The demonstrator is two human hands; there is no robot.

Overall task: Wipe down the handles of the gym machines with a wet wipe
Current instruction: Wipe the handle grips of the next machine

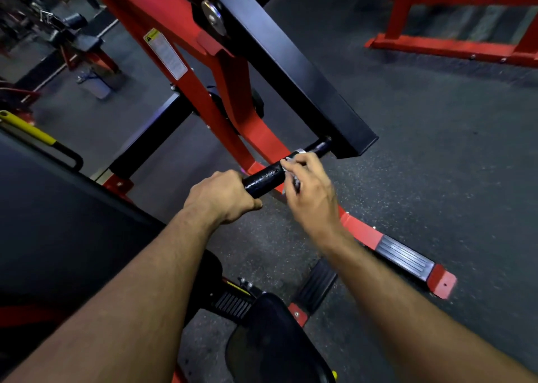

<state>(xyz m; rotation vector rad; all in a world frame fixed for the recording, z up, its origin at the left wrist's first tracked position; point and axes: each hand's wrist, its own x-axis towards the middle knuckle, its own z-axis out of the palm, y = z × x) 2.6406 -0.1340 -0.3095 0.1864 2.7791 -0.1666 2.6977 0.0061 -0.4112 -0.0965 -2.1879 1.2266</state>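
A black, wet-looking handle [266,177] juts from the black arm [294,71] of a red gym machine, in the middle of the view. My left hand [224,198] grips the near end of the handle. My right hand [310,192] wraps a small white wet wipe [294,156] round the handle further along, close to where it joins the arm. Most of the wipe is hidden under my fingers.
The machine's red frame [221,91] rises behind the handle, and a red foot bar with a ribbed black tread [404,256] lies on the dark rubber floor. A black seat pad [279,345] is below my arms. Another red frame [454,45] stands at the upper right.
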